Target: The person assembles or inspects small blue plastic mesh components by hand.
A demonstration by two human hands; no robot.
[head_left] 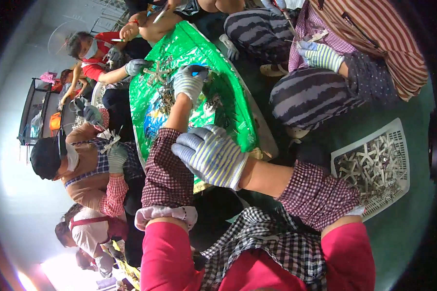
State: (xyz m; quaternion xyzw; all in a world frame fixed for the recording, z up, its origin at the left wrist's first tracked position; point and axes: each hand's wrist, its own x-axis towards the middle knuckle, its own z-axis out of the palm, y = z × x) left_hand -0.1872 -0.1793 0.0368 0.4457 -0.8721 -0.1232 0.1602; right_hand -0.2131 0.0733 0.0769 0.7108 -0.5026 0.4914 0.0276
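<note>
While the star-shaped pieces point(158, 72) lie in a dark, tangled heap at the upper middle of the frame, on a crumpled green plastic sheet point(194, 43), I have the left hand point(188, 85) reaching in over them. It wears a striped glove, and its fingers bend away from me toward the heap; whether they are closed on anything I cannot tell, as the back of the hand hides their tips.

Lower down, at the centre of the frame, the right hand point(211, 154) hangs over the near part of the sheet, gloved as well. Its fingers curl loosely toward the left, with nothing showing in them, though I can't see its palm.

I'd judge the step to be picking through the heap. To my mind, the next move calls for a pinch on one piece and a slow lift, since those thin arms look likely to snag on their neighbours.

More such pieces fill a white basket point(400, 150) at the right of the frame. Upper right, I see a co-worker's gloved hand point(320, 54); at the left, another worker's gloved hand point(116, 157) is beside a pale piece point(110, 141).
</note>
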